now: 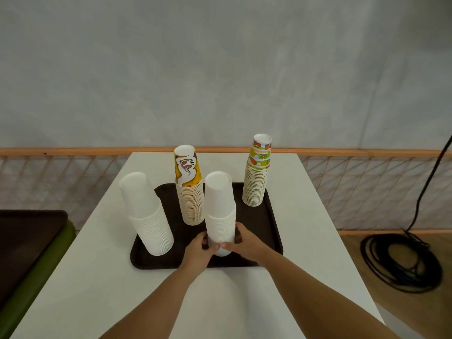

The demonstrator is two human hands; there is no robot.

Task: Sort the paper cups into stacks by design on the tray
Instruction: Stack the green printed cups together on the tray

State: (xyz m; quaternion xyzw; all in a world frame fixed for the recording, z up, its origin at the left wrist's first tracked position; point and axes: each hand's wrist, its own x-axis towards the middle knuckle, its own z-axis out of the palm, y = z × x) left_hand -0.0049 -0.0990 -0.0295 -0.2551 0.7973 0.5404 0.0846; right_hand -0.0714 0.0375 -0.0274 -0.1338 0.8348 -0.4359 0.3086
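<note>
A dark brown tray (264,231) lies on the white table (318,241). Several upside-down cup stacks stand on it. A plain white stack (220,211) is at the front middle; my left hand (199,250) and my right hand (244,243) clasp its base from both sides. Another plain white stack (148,216) leans at the tray's left edge. Behind stands a yellow stack with a coffee design (189,189). A stack with a green and orange fruit design (258,172) is at the back right corner.
A second dark tray (27,241) rests on a green surface at the left. A coiled black cable (401,263) lies on the wooden floor at the right. A wooden rail with lattice (367,172) runs behind the table under a grey backdrop.
</note>
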